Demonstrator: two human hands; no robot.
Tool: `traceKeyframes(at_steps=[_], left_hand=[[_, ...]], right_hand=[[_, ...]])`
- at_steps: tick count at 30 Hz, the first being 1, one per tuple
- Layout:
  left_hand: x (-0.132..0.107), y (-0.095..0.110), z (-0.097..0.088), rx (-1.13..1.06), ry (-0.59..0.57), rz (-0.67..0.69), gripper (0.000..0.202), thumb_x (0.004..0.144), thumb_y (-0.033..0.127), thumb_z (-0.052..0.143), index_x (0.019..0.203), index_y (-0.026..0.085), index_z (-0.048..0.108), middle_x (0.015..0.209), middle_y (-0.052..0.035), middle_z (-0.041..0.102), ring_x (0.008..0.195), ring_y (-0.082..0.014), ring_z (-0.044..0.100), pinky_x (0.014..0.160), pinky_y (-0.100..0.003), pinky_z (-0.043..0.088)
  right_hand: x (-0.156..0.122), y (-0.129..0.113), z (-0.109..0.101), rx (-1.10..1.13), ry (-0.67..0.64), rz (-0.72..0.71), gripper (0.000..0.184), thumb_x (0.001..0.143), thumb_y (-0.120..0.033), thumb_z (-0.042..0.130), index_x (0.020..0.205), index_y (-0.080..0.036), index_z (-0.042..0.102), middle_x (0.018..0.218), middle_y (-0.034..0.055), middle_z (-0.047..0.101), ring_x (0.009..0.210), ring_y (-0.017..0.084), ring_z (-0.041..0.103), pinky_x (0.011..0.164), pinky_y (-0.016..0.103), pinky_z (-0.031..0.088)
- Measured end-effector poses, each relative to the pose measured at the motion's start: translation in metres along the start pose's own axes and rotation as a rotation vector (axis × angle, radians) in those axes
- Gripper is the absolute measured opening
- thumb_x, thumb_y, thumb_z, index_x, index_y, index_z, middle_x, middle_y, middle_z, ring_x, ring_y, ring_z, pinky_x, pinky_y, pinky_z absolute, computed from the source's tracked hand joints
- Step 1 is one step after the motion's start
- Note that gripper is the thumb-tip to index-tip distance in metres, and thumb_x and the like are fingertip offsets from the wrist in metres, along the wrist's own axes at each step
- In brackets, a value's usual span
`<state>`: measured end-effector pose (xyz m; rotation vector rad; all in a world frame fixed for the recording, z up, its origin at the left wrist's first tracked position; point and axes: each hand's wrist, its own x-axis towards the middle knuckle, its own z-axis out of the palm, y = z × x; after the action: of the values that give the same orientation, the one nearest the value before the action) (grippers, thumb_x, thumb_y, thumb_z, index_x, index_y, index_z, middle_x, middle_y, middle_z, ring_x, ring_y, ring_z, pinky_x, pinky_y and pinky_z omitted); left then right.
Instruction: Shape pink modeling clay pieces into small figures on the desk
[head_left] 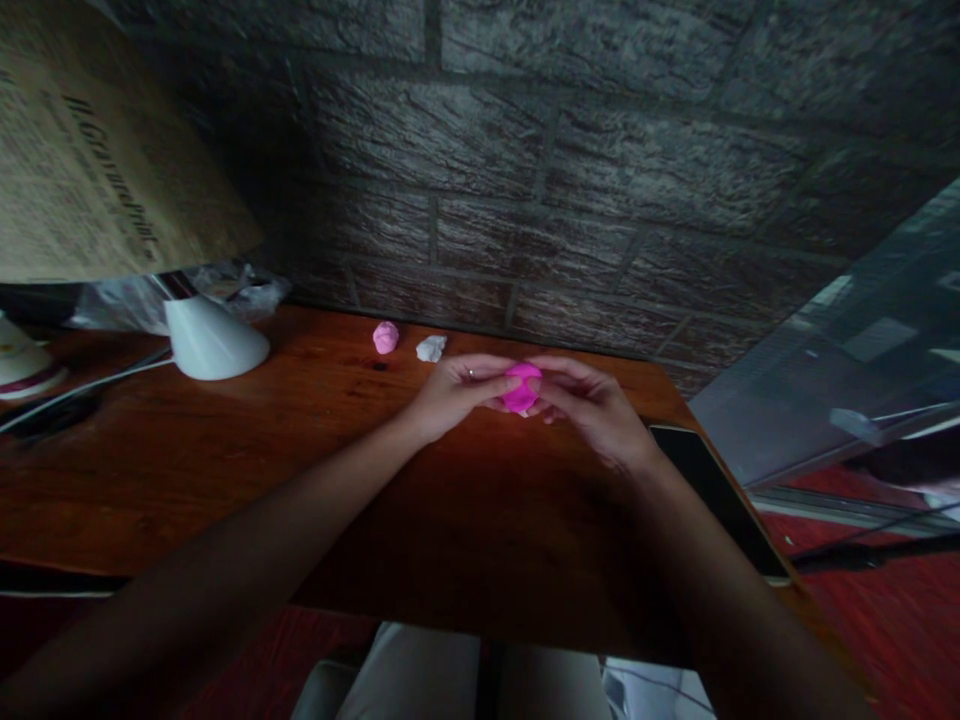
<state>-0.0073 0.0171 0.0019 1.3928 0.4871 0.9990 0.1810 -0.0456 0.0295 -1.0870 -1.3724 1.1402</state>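
Between my two hands is a flattened round piece of bright pink modelling clay [520, 399], held above the wooden table. My left hand [466, 388] pinches its left side, the thumb lying on the front face. From the right, my right hand [581, 398] grips it the same way, its thumb pressed on the front. The fingers behind the clay are mostly hidden. Beyond my left hand, a white lump of clay [431, 348] rests on the table, with a light pink ball of clay [385, 337] to its left.
A lamp with a printed paper shade [112, 170] and white base [214, 338] stands at the left, near a paper cup [26, 360] and clear plastic bags [124, 302]. A dark tablet or phone [716, 495] lies along the right table edge. A brick wall [487, 180] rises behind.
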Motion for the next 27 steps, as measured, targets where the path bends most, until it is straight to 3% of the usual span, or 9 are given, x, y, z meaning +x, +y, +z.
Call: traceKeyframes(at_steps=[12, 19, 24, 27], left_hand=[[0.0002, -0.0025, -0.0005, 0.006, -0.015, 0.015, 0.031, 0.076, 0.030, 0.082, 0.103, 0.016, 0.078, 0.101, -0.0091, 0.079, 0.082, -0.0159, 0.074, 0.070, -0.024, 0.062], [-0.0009, 0.0012, 0.0015, -0.003, -0.044, -0.046, 0.040, 0.072, 0.035, 0.086, 0.105, 0.015, 0.077, 0.104, -0.0099, 0.078, 0.086, -0.0180, 0.074, 0.075, -0.029, 0.063], [0.0004, -0.0023, 0.0008, -0.054, -0.033, -0.066, 0.045, 0.074, 0.045, 0.084, 0.106, 0.014, 0.077, 0.105, -0.0111, 0.078, 0.089, -0.0193, 0.074, 0.076, -0.030, 0.062], [0.0015, -0.0048, 0.0003, -0.082, -0.014, -0.084, 0.043, 0.070, 0.042, 0.087, 0.103, 0.016, 0.078, 0.100, -0.0097, 0.078, 0.086, -0.0183, 0.074, 0.075, -0.029, 0.062]], right_hand=[[-0.0007, -0.0006, -0.0017, 0.023, -0.061, -0.010, 0.034, 0.077, -0.035, 0.081, 0.109, -0.025, 0.072, 0.087, 0.0009, 0.075, 0.070, 0.011, 0.066, 0.066, 0.026, 0.055], [0.0011, -0.0003, 0.0014, 0.053, -0.024, -0.002, 0.034, 0.080, -0.049, 0.076, 0.098, -0.021, 0.073, 0.082, 0.0019, 0.073, 0.068, 0.010, 0.067, 0.061, 0.023, 0.056], [0.0012, 0.0007, 0.0009, 0.055, -0.025, 0.000, 0.029, 0.080, -0.044, 0.078, 0.098, -0.022, 0.073, 0.082, 0.0005, 0.073, 0.066, 0.009, 0.065, 0.063, 0.023, 0.056], [0.0006, 0.0009, 0.0002, 0.046, -0.032, 0.006, 0.029, 0.079, -0.040, 0.079, 0.102, -0.023, 0.073, 0.087, 0.0006, 0.073, 0.068, 0.009, 0.065, 0.065, 0.025, 0.056]])
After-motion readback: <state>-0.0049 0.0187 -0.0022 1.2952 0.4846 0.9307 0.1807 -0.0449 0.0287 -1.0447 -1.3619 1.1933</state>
